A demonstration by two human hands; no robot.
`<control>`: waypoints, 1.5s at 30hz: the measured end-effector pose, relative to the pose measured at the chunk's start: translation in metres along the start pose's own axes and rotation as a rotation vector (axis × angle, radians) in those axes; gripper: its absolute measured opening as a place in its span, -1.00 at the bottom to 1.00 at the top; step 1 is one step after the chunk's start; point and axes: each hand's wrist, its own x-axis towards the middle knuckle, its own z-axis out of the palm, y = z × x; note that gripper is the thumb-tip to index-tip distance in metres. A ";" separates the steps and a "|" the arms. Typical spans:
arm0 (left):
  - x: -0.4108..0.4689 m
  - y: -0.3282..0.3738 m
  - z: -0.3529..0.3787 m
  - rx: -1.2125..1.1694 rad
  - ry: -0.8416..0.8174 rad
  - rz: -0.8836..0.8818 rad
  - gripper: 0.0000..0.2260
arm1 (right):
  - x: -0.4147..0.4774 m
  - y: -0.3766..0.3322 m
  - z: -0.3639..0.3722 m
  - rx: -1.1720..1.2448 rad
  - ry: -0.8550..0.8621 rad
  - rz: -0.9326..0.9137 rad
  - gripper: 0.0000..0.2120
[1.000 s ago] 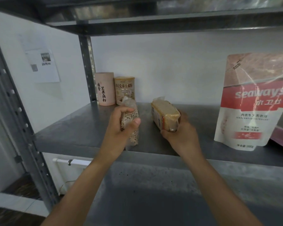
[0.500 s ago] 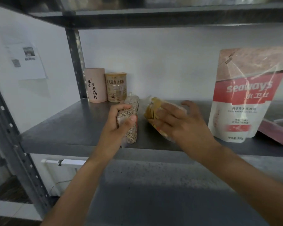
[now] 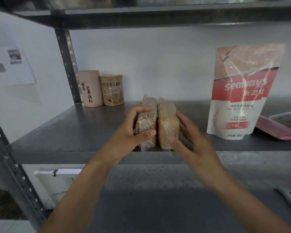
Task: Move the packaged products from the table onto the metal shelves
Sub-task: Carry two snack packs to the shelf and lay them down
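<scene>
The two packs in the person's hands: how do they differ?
The speckled pack holds mixed brown and white grains; the yellow pack is plain golden. The left hand grips the speckled pack with fingers over its top; the right hand holds the yellow pack along its right side. The speckled pack is on the left, the yellow pack on the right. Both are clear-wrapped bricks, upright and side by side at the front of the shelf.

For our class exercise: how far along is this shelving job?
Done: pink canister, gold tin and Seaways pouch stand on the shelf. In hand: left hand grips the speckled pack, right hand holds the yellow pack, side by side on it. Left: release; table unseen.
</scene>
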 end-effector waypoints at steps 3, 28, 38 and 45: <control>0.011 -0.001 0.009 0.034 -0.010 -0.001 -0.54 | 0.014 0.006 -0.007 -0.145 0.057 0.053 -0.36; 0.069 -0.024 0.039 0.536 0.017 0.206 -0.53 | 0.040 0.021 -0.010 -0.551 0.221 0.143 -0.35; 0.005 -0.002 0.094 0.729 0.370 0.402 -0.52 | -0.055 0.015 -0.009 -0.986 0.384 0.024 -0.54; -0.114 -0.032 0.245 0.597 -0.142 0.772 -0.70 | -0.265 0.014 -0.050 -1.286 0.439 0.741 -0.66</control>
